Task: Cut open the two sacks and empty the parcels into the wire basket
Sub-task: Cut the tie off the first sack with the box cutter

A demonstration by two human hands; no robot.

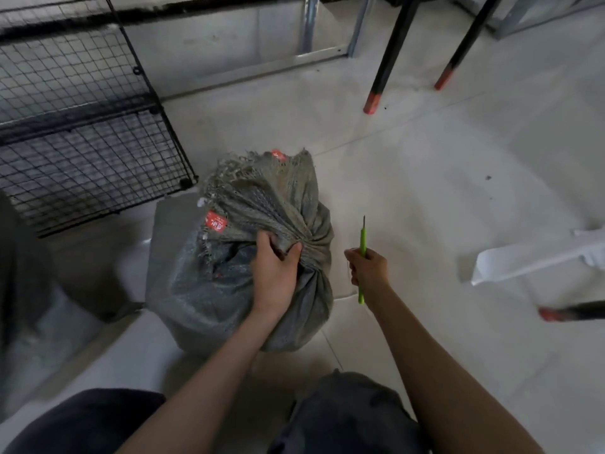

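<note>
A grey woven sack (pixel 209 290) stands on the floor in front of me, its frayed mouth bunched and gathered, with red labels on it. My left hand (pixel 276 267) grips the gathered neck of the sack. My right hand (pixel 368 268) holds a green-handled cutter (pixel 361 260) upright just right of the sack, its thin blade pointing away from me and clear of the cloth. The black wire basket (pixel 82 132) stands at the upper left, no parcels visible in it. A second grey sack (pixel 19 290) shows at the left edge.
Black legs with red tips (pixel 373 103) stand at the upper right beside a metal frame (pixel 307 57). A white plastic piece (pixel 530 257) lies on the floor at right. My knees (pixel 343 417) are at the bottom. A thin white strand lies by the sack.
</note>
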